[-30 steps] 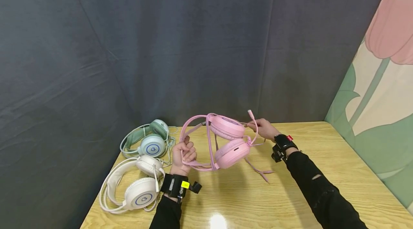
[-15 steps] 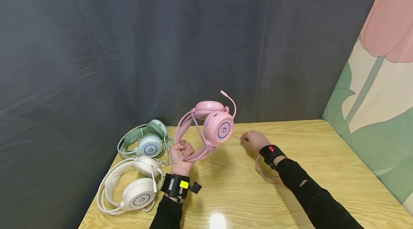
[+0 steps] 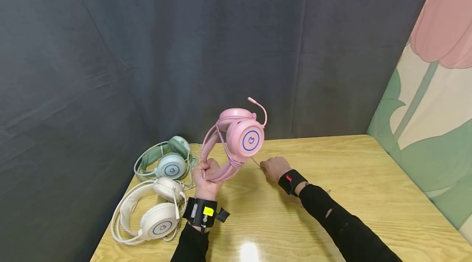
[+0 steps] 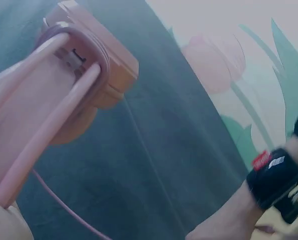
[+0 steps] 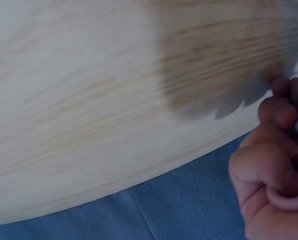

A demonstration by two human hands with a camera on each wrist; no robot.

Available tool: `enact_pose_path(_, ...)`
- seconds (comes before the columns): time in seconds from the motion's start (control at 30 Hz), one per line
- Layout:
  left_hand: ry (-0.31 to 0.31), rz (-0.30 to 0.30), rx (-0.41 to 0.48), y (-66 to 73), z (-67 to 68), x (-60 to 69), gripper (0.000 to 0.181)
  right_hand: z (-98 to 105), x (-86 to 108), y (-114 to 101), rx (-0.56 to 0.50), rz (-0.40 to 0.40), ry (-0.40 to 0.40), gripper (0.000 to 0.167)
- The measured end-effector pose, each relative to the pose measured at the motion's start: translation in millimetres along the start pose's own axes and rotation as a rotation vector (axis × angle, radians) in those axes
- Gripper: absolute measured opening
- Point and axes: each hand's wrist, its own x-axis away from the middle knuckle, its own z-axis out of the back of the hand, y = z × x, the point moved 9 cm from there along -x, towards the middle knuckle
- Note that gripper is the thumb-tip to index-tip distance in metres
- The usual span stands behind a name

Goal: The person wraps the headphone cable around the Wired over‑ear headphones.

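Note:
Pink headphones (image 3: 237, 131) with a microphone boom are held up over the table by the left hand (image 3: 207, 179), whose fingers curl round the headband. Several turns of pink cable wrap the headband beside the lower earcup. The right hand (image 3: 276, 169), to the right of the earcups, pinches a thin pink cable (image 3: 255, 162) that runs down from them. In the left wrist view the headband (image 4: 33, 120) rises from the left hand (image 4: 6, 222), and a cable (image 4: 68, 209) hangs below. The right wrist view shows the right hand (image 5: 274, 165) with fingers curled.
White headphones (image 3: 159, 221) and green headphones (image 3: 171, 166) with their cables lie at the left of the wooden table (image 3: 332, 159). A dark curtain (image 3: 221, 48) hangs behind it, and a panel with a flower pattern (image 3: 435, 131) stands at the right.
The pink headphones have turned and tilted upward in the left hand, with the logo side of an earcup now facing the head camera. The right hand has moved left and lower, toward the left hand.

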Motion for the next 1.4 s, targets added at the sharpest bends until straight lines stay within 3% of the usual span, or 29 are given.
enact_pose_path(0.1,0.027,-0.041,-0.023,4.0,2.9,1.5,0.030,-1,5.8,-9,-0.043,0.090,0.020,0.010)
enact_pose_path(0.27,0.128,-0.189,-0.073,18.6,14.9,3.1,0.021,-3,24.5,-29,-0.137,0.239,0.007,0.017)
enact_pose_path(0.47,0.271,-0.349,-0.205,32.8,25.8,7.7,0.025,5,43.8,-44,-0.220,0.277,-0.021,0.012)
enact_pose_path(0.77,0.425,-0.485,-0.328,46.2,33.3,13.5,0.028,40,58.2,-72,-0.252,0.408,0.018,0.011)
enact_pose_path(0.93,0.458,-0.566,-0.409,55.9,33.6,16.0,0.028,66,59.9,-72,-0.298,0.426,0.091,0.016)
enact_pose_path(1.2,0.554,-0.635,-0.460,63.7,41.0,20.1,0.023,89,55.5,-52,-0.293,0.356,0.140,0.017)
enact_pose_path(1.4,0.636,-0.691,-0.605,63.5,40.2,24.2,0.024,110,52.3,-56,-0.286,0.379,0.180,0.019)
